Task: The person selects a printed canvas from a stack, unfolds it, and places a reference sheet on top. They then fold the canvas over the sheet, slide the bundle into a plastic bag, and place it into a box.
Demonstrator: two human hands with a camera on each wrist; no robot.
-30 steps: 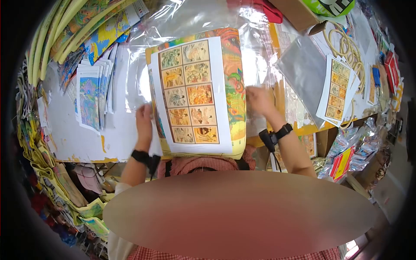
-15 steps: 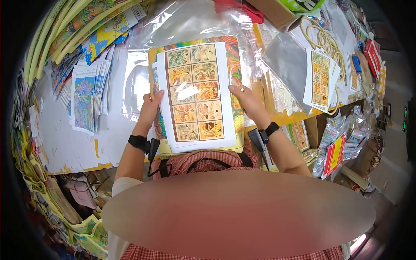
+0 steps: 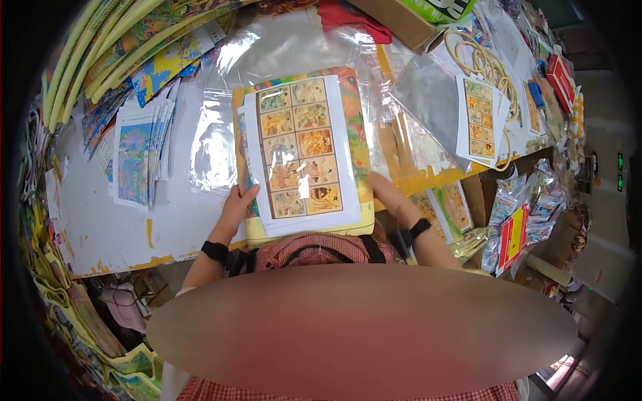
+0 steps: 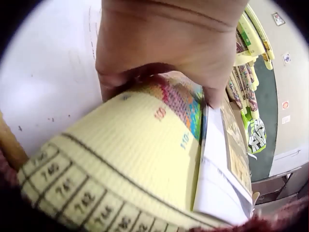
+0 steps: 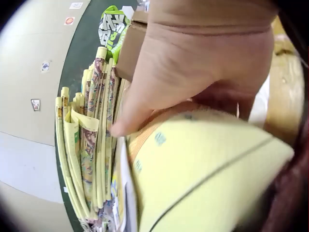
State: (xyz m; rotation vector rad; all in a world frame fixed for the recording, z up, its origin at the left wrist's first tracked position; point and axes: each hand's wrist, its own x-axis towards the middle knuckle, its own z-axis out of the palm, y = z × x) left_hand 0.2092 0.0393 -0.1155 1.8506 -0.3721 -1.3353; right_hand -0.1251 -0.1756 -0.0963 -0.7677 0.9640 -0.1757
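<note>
Two side edges of the folded canvas [image 3: 361,134] are gripped, one by the left hand [image 3: 235,208] and one by the right hand [image 3: 389,194]; on each side the edge is clamped between thumb and bent fingers. On the upper face the printed sheet [image 3: 304,154] is carried. The bundle is held at the near edge of the white table [image 3: 120,227], partly over clear plastic [image 3: 210,147]; whether its weight is borne by the table cannot be told.

The canvas is judged light, pliable and springy at its folds, so it is best taken by both sides at once, with the paper steadied, since that could be slid off or creased.

By the left wrist view a numbered border [image 4: 87,200] is made legible, lost from the head. By the right wrist view the right thumb is revealed, with rolled canvases [image 5: 99,135] beyond. Only by the head view are the leaflets [image 3: 134,160] clearly shown.
</note>
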